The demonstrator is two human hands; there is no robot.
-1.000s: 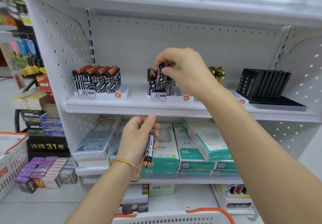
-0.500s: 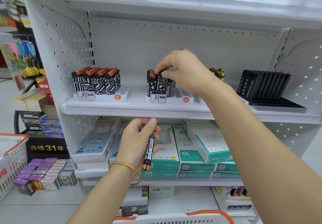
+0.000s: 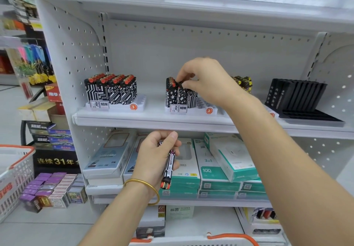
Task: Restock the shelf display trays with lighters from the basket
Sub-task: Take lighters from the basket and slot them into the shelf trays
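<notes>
The right hand (image 3: 207, 80) reaches over the upper shelf (image 3: 153, 120) to the middle display tray (image 3: 201, 110), its grip pinching the top of a black-and-white patterned lighter (image 3: 182, 94) between thumb and curled fingertips. That lighter stands upright in the tray, right beside the star-patterned lighters (image 3: 171, 92) already filling the tray's left rows; the slots toward the tray's right are bare. The left hand (image 3: 156, 157) hangs lower, in front of the shelf edge, with a gold bangle (image 3: 147, 185) on its wrist; its grip is curled round a small bundle of lighters (image 3: 168, 167) held with their red caps pointing down, thumb laid along the upper end. On the same shelf, well to the left, the left display tray (image 3: 138, 106) carries a dense block of red-capped lighters (image 3: 111, 90) with only its right edge open. Behind the right wrist a cluster of yellow-and-black lighters (image 3: 243, 82) shows partly. At the far right stands a black slotted tray (image 3: 298, 96). The shelf below holds stacked white and teal boxes (image 3: 229, 155). A white basket (image 3: 231, 238) with an orange handle shows at the bottom edge, its contents out of view, and a second basket (image 3: 17, 167) sits at the left.
</notes>
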